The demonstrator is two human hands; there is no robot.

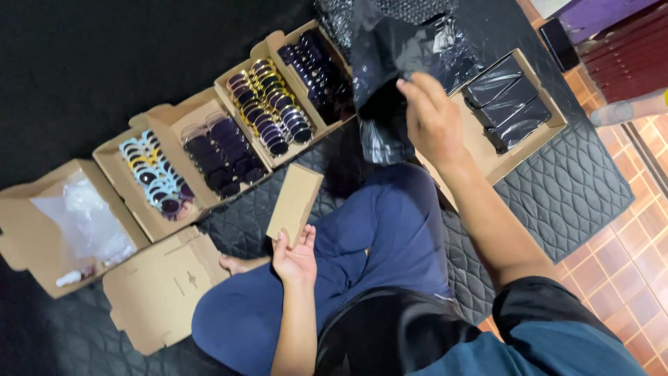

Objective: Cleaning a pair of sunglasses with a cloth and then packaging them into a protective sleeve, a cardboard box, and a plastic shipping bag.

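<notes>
Packing of sunglasses, seated on a quilted floor mat point(557, 195).

Left hand point(296, 259) pinches a flat brown carton point(296, 202) near the knee; right hand point(431, 118), fingers curled, grips a glossy black bag point(390, 49) beyond the carton. Judged step: bagging, which calls for opening the bag. Open boxes of sunglasses point(268, 104) lie left of the carton, tiled floor point(626, 264) to its right.

You are working in dim, soft indoor light, and the black mat point(125, 63) at upper left sinks into near-featureless dark. Glare streaks the glossy black plastic bag point(390, 56) and glints on the sunglasses lenses point(271, 104). Your right hand point(431, 118) is slightly motion-blurred, and lines bend near the frame edges.
</notes>
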